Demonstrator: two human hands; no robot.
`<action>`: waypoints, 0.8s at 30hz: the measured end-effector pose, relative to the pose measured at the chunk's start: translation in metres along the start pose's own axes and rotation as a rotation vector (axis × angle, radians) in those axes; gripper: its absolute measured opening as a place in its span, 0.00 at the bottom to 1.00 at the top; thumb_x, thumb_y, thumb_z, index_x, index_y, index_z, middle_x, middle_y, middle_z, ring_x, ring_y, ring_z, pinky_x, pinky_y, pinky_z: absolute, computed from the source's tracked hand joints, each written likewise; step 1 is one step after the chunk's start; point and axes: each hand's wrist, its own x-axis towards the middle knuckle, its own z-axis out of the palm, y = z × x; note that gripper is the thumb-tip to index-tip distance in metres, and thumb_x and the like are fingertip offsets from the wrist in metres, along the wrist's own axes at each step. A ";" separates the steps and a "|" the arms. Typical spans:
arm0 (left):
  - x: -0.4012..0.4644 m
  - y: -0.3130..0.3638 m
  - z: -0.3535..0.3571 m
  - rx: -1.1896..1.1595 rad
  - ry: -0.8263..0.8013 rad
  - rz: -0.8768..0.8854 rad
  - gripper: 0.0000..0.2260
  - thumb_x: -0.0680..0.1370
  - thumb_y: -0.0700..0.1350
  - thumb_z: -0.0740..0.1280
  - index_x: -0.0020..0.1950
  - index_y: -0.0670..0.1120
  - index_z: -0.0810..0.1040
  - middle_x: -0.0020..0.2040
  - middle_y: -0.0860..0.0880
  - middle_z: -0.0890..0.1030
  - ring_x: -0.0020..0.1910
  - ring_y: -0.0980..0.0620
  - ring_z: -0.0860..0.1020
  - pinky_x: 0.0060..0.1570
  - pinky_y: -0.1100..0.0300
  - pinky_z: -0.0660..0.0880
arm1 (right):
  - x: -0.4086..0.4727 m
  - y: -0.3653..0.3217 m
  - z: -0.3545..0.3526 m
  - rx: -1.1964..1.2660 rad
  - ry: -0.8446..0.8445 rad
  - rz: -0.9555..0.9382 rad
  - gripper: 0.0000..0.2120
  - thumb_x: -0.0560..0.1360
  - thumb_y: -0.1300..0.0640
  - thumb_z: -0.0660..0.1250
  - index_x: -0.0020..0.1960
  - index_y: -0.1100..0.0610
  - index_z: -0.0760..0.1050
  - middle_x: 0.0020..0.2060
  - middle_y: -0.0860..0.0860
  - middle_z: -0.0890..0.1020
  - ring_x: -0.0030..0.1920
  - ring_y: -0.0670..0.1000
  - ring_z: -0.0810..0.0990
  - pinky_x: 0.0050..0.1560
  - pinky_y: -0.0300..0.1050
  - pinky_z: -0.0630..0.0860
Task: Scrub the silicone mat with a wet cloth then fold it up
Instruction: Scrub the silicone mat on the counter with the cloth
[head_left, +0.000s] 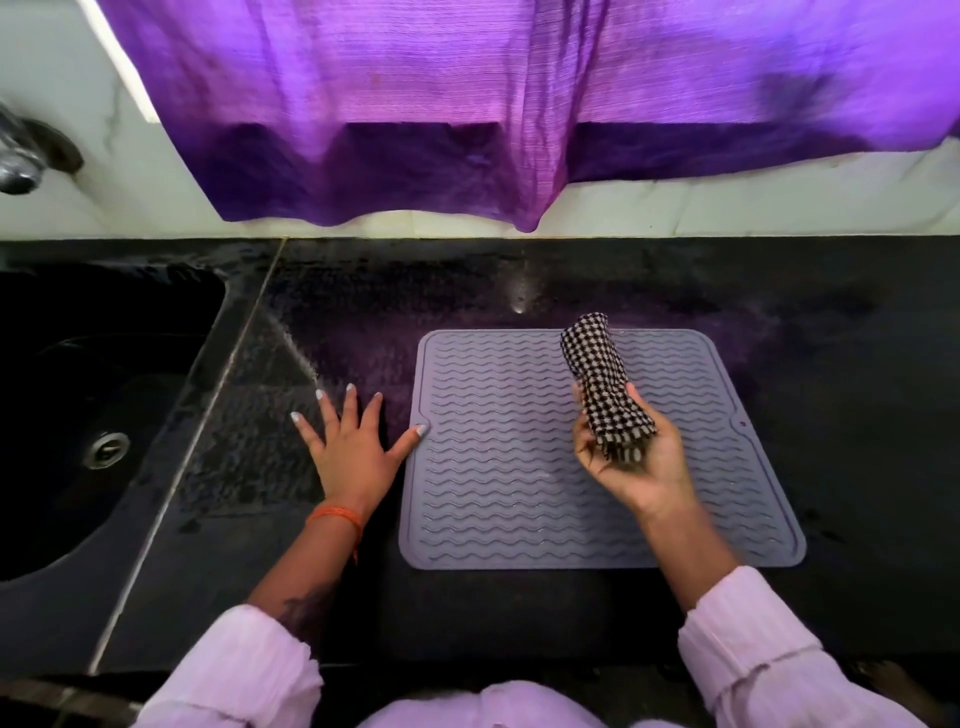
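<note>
A grey silicone mat (498, 467) with wavy ridges lies flat on the black counter. My left hand (353, 447) rests flat on the counter at the mat's left edge, fingers spread, the thumb tip touching the mat's rim. My right hand (639, 462) is held over the right half of the mat, palm up, gripping a rolled black-and-white checked cloth (600, 379). The cloth's far end sticks out over the mat's back edge.
A black sink (78, 415) with a metal drain is set into the counter at the left, with a tap (21, 156) above it. A purple curtain (467, 130) hangs over the white tiled wall behind. The black counter (857, 389) extends to the right of the mat.
</note>
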 end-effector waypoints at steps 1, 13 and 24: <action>0.000 0.000 0.000 -0.003 0.000 0.000 0.39 0.71 0.72 0.54 0.75 0.51 0.62 0.78 0.46 0.54 0.76 0.42 0.39 0.67 0.40 0.27 | 0.002 0.002 0.003 0.006 -0.026 0.008 0.26 0.58 0.57 0.73 0.54 0.63 0.76 0.52 0.59 0.79 0.43 0.54 0.80 0.34 0.43 0.78; 0.003 -0.001 0.001 0.023 0.005 0.016 0.43 0.68 0.75 0.47 0.75 0.51 0.61 0.78 0.47 0.54 0.76 0.43 0.38 0.65 0.43 0.23 | 0.074 -0.006 0.056 -0.751 -0.098 0.087 0.16 0.75 0.67 0.53 0.61 0.58 0.69 0.48 0.56 0.79 0.45 0.52 0.79 0.44 0.46 0.79; 0.003 -0.002 0.001 0.087 0.022 0.042 0.46 0.66 0.77 0.39 0.75 0.52 0.61 0.78 0.48 0.52 0.76 0.44 0.38 0.61 0.47 0.18 | 0.164 0.010 0.081 -2.374 -0.179 -0.416 0.30 0.76 0.64 0.57 0.71 0.40 0.59 0.67 0.52 0.71 0.63 0.58 0.69 0.62 0.53 0.66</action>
